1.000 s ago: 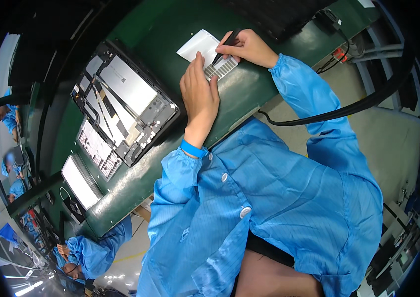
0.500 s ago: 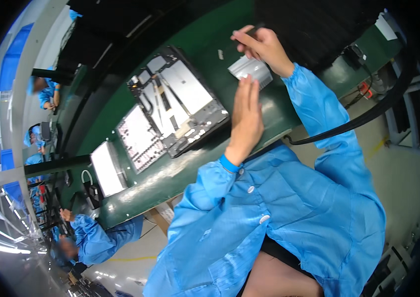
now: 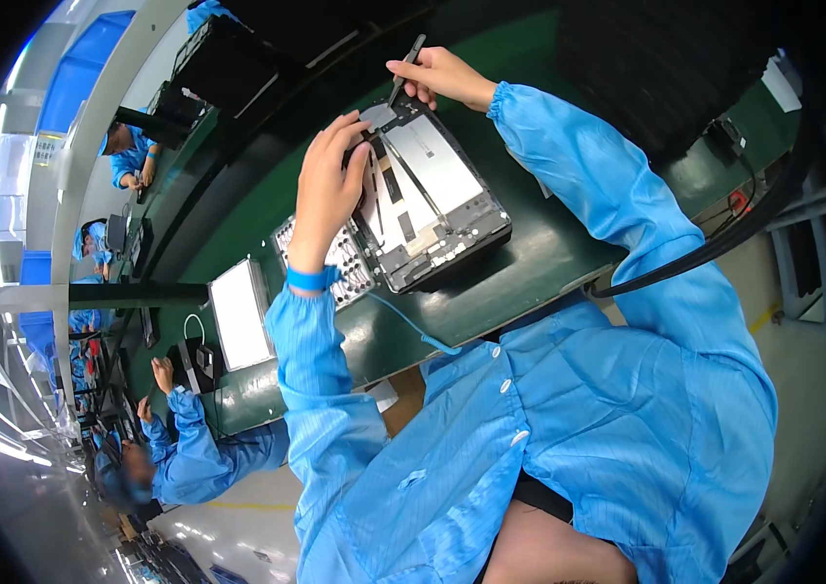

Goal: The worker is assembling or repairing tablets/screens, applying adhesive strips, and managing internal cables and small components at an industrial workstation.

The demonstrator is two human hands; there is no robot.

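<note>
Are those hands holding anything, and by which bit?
The right hand holds dark tweezers around their middle, tips toward the opened device. The left hand is over its edge; I can't tell whether it grips anything.

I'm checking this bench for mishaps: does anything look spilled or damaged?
Nothing stands out as spilled or damaged. The open device sits on the green bench with its insides exposed; the right hand holds tweezers at its far end, and the left hand is at its left side. Fine damage would not show.
</note>
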